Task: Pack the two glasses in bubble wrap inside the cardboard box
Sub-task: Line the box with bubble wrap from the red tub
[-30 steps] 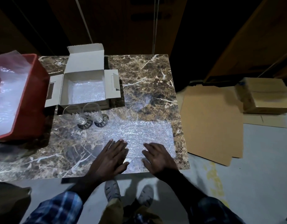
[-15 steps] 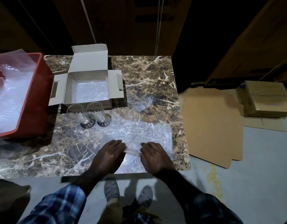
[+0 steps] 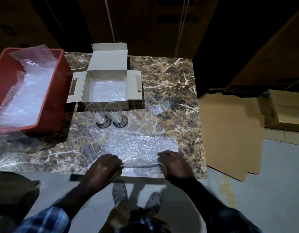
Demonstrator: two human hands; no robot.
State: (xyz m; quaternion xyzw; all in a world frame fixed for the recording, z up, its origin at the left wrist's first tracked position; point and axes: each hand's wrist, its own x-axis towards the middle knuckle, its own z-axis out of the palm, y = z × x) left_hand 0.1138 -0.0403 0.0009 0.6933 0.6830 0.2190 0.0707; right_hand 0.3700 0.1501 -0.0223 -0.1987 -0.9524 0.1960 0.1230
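Blue plaid sleeves [image 3: 44,219], olive trousers [image 3: 121,214], grey shoes [image 3: 119,193].

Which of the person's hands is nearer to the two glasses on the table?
Left. The left hand sits almost straight below the two glasses, gripping the near edge of the bubble wrap sheet. The right hand grips that same edge farther right.

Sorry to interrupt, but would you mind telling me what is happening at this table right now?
A person is packing glassware. Both hands, left hand and right hand, grip the near edge of a bubble wrap sheet lying on the marble table. The two glasses stand unwrapped just in front of the open cardboard box, whose bottom is already lined with bubble wrap. A red bin of wrap sits at the left.
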